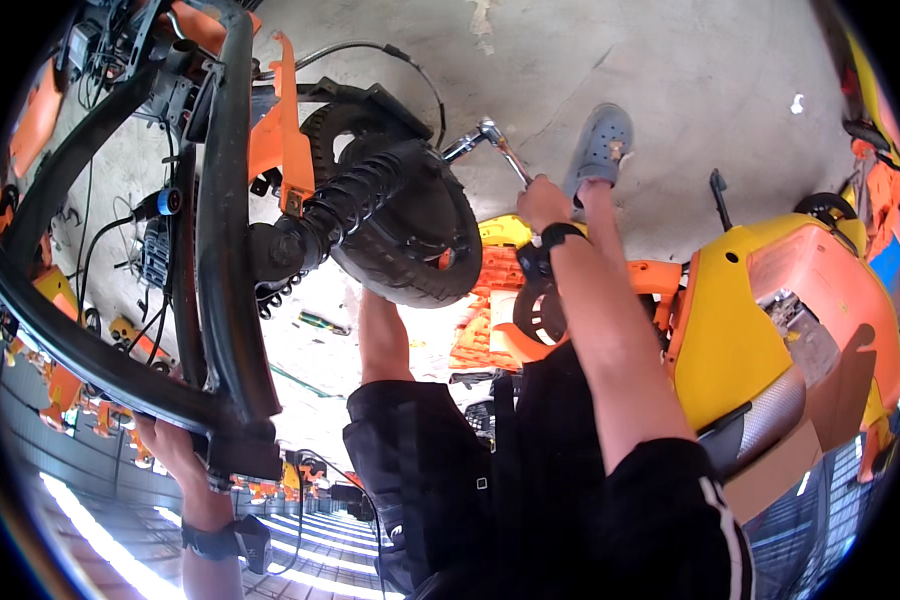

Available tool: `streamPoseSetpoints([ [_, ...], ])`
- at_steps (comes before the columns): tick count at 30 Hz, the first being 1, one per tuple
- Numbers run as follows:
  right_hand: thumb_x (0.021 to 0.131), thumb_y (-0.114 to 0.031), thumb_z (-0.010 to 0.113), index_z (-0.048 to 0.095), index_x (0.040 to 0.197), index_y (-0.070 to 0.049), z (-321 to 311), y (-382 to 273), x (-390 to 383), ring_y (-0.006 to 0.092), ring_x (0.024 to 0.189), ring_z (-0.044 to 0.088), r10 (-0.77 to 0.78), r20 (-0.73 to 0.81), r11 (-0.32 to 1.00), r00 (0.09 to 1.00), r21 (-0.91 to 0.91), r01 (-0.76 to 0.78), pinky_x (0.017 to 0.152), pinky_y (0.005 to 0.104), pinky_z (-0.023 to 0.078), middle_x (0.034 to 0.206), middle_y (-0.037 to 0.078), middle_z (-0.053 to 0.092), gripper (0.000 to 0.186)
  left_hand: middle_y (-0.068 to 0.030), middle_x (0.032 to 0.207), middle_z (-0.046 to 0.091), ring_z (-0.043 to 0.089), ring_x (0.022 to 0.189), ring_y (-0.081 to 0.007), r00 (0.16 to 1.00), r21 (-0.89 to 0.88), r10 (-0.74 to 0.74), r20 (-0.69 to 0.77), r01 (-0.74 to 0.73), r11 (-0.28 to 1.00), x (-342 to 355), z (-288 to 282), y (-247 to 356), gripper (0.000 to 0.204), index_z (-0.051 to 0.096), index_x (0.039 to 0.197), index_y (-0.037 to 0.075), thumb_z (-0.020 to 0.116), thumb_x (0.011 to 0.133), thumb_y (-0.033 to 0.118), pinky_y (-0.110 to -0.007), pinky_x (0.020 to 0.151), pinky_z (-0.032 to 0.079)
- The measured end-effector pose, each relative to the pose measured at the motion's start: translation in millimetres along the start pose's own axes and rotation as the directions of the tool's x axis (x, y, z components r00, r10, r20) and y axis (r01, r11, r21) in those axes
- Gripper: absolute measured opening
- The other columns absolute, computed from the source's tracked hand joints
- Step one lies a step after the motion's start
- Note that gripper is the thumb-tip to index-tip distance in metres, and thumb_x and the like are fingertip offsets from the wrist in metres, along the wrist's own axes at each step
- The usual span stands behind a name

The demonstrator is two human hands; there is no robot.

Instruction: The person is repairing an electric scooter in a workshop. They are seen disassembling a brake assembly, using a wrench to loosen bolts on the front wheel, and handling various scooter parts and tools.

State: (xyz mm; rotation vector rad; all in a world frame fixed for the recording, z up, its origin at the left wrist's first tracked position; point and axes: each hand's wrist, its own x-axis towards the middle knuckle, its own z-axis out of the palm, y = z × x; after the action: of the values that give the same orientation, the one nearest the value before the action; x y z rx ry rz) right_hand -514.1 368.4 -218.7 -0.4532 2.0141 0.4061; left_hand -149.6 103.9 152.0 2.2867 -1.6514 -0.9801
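Note:
My right hand (546,205) is closed on the handle of a chrome ratchet wrench (510,155). Its socket extension reaches left to the end of the black swingarm beside a black-tyred wheel (440,270). A coil-spring shock absorber (350,200) crosses in front of the wheel, next to an orange bracket (288,130). At the lower left, my left hand (178,455) grips the underside of a black tubular frame (100,355); part of its fingers is hidden. Cables with a blue-ended connector (170,202) hang within the frame.
My foot in a grey clog (600,145) rests on the concrete floor (670,80). Yellow and orange body panels (740,330) lie at the right, beside brown cardboard (830,410). More orange parts (490,310) are behind my right arm. A screwdriver-like tool (320,320) lies mid-floor.

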Motion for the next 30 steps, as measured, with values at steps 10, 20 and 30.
streamPoseSetpoints([
  [10, 0.075, -0.022, 0.064, 0.056, 0.075, -0.001, -153, -55, -79, 0.0154, 0.056, 0.053, -0.371, 0.556, 0.682, 0.744, 0.707, -0.188, 0.049, 0.0328, 0.048, 0.066, 0.006, 0.052, 0.023, -0.0095, 0.089, 0.061, 0.059, 0.076, -0.0165, 0.974, -0.139, -0.194, -0.113, 0.178, 0.974, -14, 33, 53, 0.025, 0.052, 0.107, -0.002, 0.048, 0.082, -0.001, -0.029, 0.073, 0.050],
  [20, 0.079, -0.026, 0.057, 0.066, 0.100, -0.014, -18, 5, 17, 0.0338, 0.102, 0.061, -0.142, 0.172, 0.983, 0.975, 0.142, 0.118, 0.089, 0.0510, 0.042, 0.104, 0.015, 0.066, 0.026, -0.0105, 0.090, 0.061, 0.058, 0.080, -0.0173, 0.998, 0.089, 0.005, 0.065, -0.010, 0.996, -4, 4, 22, 0.024, 0.056, 0.106, -0.005, 0.050, 0.085, 0.005, -0.030, 0.077, 0.047],
  [30, 0.072, -0.032, 0.070, 0.067, 0.100, -0.011, -48, -19, 44, 0.0333, 0.090, 0.063, -0.408, 0.018, 0.845, 0.913, 0.386, 0.370, 0.080, 0.0412, 0.047, 0.090, 0.014, 0.067, 0.035, -0.0113, 0.094, 0.057, 0.057, 0.090, -0.0188, 0.989, 0.127, 0.037, 0.142, -0.056, 0.990, -2, -1, 18, 0.024, 0.059, 0.102, -0.007, 0.051, 0.087, 0.010, -0.033, 0.085, 0.045],
])
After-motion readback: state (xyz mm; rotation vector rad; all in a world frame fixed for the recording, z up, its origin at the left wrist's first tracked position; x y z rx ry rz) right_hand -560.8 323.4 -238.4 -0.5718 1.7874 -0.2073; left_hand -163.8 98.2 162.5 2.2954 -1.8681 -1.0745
